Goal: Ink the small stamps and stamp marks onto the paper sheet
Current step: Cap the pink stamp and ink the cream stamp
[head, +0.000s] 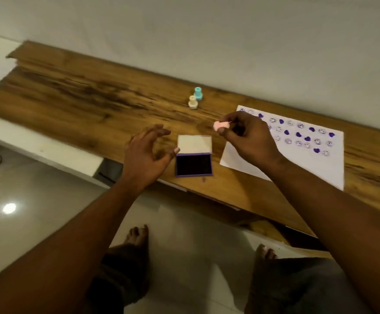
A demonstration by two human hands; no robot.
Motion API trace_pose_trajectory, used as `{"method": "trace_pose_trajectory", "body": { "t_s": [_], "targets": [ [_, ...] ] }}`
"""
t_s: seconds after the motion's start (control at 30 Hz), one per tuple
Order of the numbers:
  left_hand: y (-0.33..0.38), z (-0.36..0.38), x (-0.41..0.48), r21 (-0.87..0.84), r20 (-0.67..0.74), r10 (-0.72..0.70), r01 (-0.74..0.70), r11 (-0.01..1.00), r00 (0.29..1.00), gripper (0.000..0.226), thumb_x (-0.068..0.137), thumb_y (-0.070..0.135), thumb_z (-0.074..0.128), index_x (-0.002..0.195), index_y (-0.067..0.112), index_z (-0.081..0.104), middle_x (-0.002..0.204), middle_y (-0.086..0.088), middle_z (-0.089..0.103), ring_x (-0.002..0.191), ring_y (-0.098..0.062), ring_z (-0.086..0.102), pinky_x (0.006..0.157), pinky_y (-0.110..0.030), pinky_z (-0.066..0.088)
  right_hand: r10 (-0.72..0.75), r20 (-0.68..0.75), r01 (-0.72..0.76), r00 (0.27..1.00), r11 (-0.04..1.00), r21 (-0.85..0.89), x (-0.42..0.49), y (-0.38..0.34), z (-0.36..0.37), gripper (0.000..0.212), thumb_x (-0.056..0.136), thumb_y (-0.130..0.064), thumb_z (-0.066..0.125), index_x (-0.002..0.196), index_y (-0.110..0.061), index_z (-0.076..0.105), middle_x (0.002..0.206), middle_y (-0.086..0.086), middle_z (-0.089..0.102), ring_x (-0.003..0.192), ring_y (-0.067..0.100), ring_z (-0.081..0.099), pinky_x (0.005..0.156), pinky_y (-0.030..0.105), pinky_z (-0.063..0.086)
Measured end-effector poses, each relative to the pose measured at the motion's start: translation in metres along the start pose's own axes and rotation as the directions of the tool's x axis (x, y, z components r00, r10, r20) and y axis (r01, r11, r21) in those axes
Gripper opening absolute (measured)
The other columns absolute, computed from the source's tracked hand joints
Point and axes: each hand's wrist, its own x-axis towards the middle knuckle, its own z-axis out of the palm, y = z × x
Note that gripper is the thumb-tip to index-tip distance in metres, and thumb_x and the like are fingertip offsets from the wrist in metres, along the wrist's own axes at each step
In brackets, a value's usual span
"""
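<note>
The right hand hides most of the small pink plastic stamp and the near-left marks on the white paper sheet — the round purple prints are too small to read.

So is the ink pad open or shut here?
Open: the ink pad shows its dark inked surface, with the pale-lined lid flipped back behind it.

Arms: both bare, no sleeves in view.
Left hand: bare, no rings seen.
Right hand: bare, no rings seen.
Legs: dark grey-brown trousers.
Feet: bare, below wooden table edge.
</note>
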Motion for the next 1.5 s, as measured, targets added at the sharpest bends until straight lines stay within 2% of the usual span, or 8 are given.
{"method": "trace_pose_trajectory", "body": {
  "t_s": [0.1,0.2,0.43,0.63,0.83,1.13,1.3,1.5],
  "targets": [
    [-0.029,-0.004,-0.009,0.049,0.073,-0.063,0.059,0.997,0.995,0.052,0.085,0.060,0.077,0.129,0.033,0.068,0.154,0.006,0.053,0.143,-0.018,0.045,0.117,-0.052,0.036,-0.113,0.142,0.132,0.983,0.981,-0.140,0.004,-0.026,0.034,0.028,0.092,-0.047,0.073,0.116,-0.033,0.070,0.100,-0.019,0.071,0.091,-0.001,0.066,0.066,0.011,0.050],
    [-0.040,0.000,-0.015,0.082,0.092,-0.037,0.029,0.996,0.995,0.055,0.081,0.068,0.071,0.128,0.039,0.069,0.157,0.007,0.050,0.151,-0.021,0.034,0.120,-0.053,0.026,-0.190,0.241,0.248,0.952,0.939,-0.239,0.007,-0.042,0.059,0.027,0.094,-0.043,0.071,0.118,-0.030,0.073,0.100,-0.015,0.072,0.090,0.005,0.065,0.073,0.025,0.055],
    [-0.037,0.013,-0.014,0.070,0.054,-0.075,0.071,0.995,0.996,0.054,0.082,0.072,0.062,0.127,0.043,0.067,0.160,0.007,0.046,0.157,-0.023,0.021,0.122,-0.058,0.012,-0.227,0.393,0.393,0.891,0.819,-0.419,0.014,-0.050,0.087,0.031,0.095,-0.050,0.064,0.119,-0.032,0.072,0.104,-0.012,0.073,0.092,0.009,0.063,0.081,0.036,0.056],
    [-0.034,0.014,-0.014,0.004,0.064,-0.103,0.103,0.995,0.993,0.046,0.083,0.061,0.062,0.125,0.044,0.067,0.162,0.007,0.044,0.159,-0.023,0.017,0.123,-0.059,0.005,-0.239,0.453,0.467,0.859,0.726,-0.504,0.019,-0.055,0.093,0.032,0.096,-0.049,0.061,0.122,-0.033,0.070,0.108,-0.008,0.074,0.097,0.013,0.064,0.091,0.040,0.051],
    [-0.033,0.016,-0.010,-0.007,0.063,-0.122,0.122,0.992,0.991,0.043,0.080,0.062,0.063,0.119,0.044,0.069,0.162,0.010,0.044,0.160,-0.023,0.016,0.122,-0.062,0.005,-0.239,0.473,0.496,0.848,0.671,-0.551,0.023,-0.056,0.089,0.029,0.096,-0.048,0.061,0.120,-0.035,0.070,0.108,-0.008,0.074,0.100,0.015,0.066,0.100,0.046,0.048],
    [-0.030,0.015,-0.007,-0.008,0.052,-0.138,0.138,0.990,0.989,0.040,0.077,0.062,0.064,0.113,0.046,0.070,0.161,0.010,0.045,0.159,-0.024,0.017,0.121,-0.062,0.004,-0.233,0.492,0.497,0.839,0.698,-0.516,0.020,-0.053,0.089,0.027,0.098,-0.042,0.061,0.123,-0.034,0.069,0.109,-0.010,0.074,0.101,0.015,0.065,0.095,0.045,0.051],
    [-0.028,0.013,-0.007,0.001,0.067,-0.142,0.142,0.990,0.988,0.041,0.078,0.061,0.065,0.115,0.044,0.071,0.162,0.010,0.044,0.160,-0.024,0.016,0.121,-0.063,0.003,-0.237,0.506,0.525,0.829,0.643,-0.557,0.021,-0.053,0.090,0.030,0.100,-0.040,0.059,0.128,-0.033,0.066,0.116,-0.008,0.072,0.109,0.017,0.064,0.104,0.047,0.044],
    [-0.027,0.011,-0.006,0.012,0.080,-0.151,0.151,0.989,0.985,0.044,0.079,0.063,0.064,0.118,0.043,0.072,0.163,0.009,0.043,0.160,-0.024,0.015,0.122,-0.063,0.001,-0.229,0.536,0.566,0.813,0.525,-0.635,0.023,-0.054,0.094,0.032,0.103,-0.045,0.051,0.128,-0.030,0.064,0.120,-0.004,0.070,0.114,0.020,0.062,0.104,0.044,0.040]
  ]
}}
